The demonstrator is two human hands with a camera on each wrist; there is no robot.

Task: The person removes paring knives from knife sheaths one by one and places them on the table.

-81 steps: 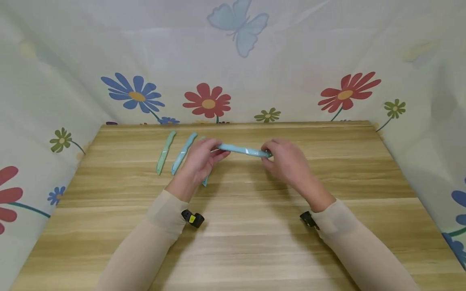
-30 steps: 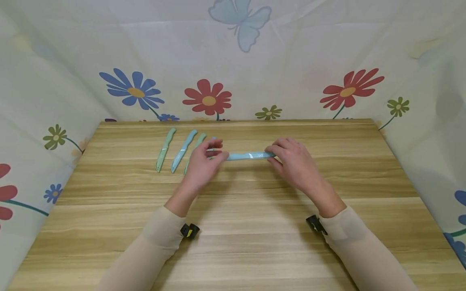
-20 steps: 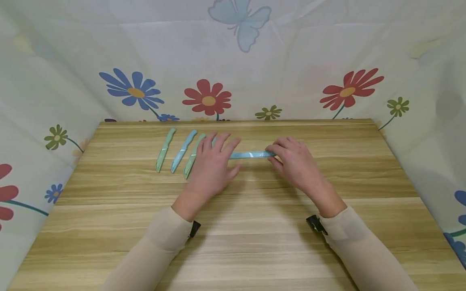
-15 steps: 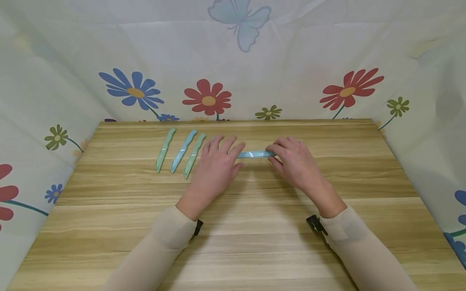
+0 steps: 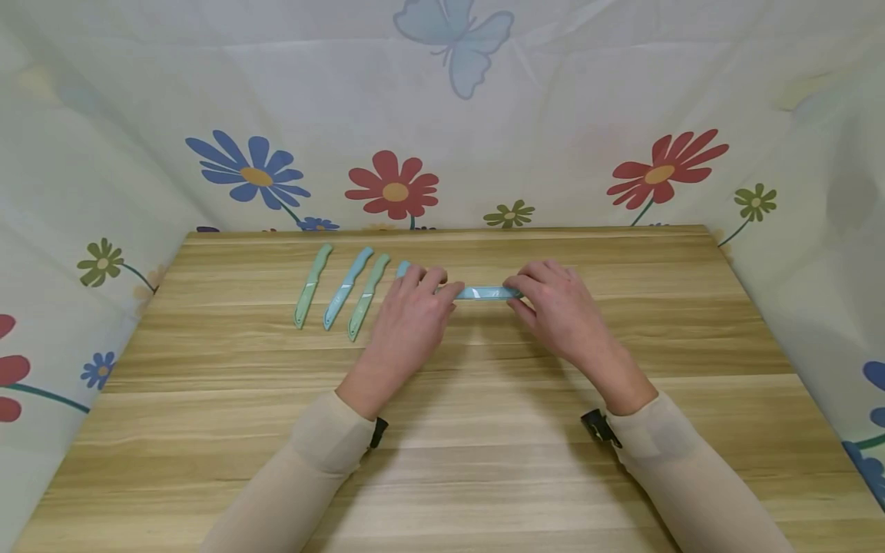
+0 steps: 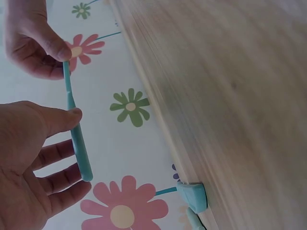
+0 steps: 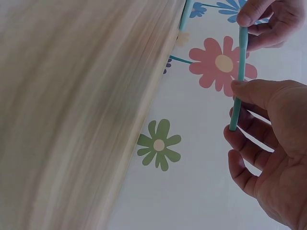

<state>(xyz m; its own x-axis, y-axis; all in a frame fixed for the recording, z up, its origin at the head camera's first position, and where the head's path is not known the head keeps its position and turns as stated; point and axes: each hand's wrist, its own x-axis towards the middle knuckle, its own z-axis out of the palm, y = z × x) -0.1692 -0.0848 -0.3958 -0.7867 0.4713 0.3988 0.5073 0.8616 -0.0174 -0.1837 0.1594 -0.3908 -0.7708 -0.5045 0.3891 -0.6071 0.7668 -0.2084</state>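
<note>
A light blue knife [image 5: 488, 293] in a blade cover is held level between both hands above the table. Its handle [image 6: 80, 148] is gripped by my left hand [image 5: 412, 311], with the thumb on one side and the fingers along the other. At the other end, my right hand [image 5: 555, 307] pinches the covered blade [image 7: 236, 112] between thumb and fingers. To the left lie a green knife [image 5: 313, 286], a blue knife [image 5: 348, 289] and another green knife [image 5: 369, 296]. One more blue knife [image 5: 402, 269] is mostly hidden behind my left hand.
The wooden table [image 5: 484, 461] reaches back to a white cloth backdrop [image 5: 553, 115] printed with flowers and a butterfly. More of this cloth hangs at both sides. The lying knives are in a slanted row near the back left of the table.
My left hand lets go of the handle end, spreads its fingers, turns over and grips the handle again from above, farther right. My right hand keeps its pinch and has hardly moved.
</note>
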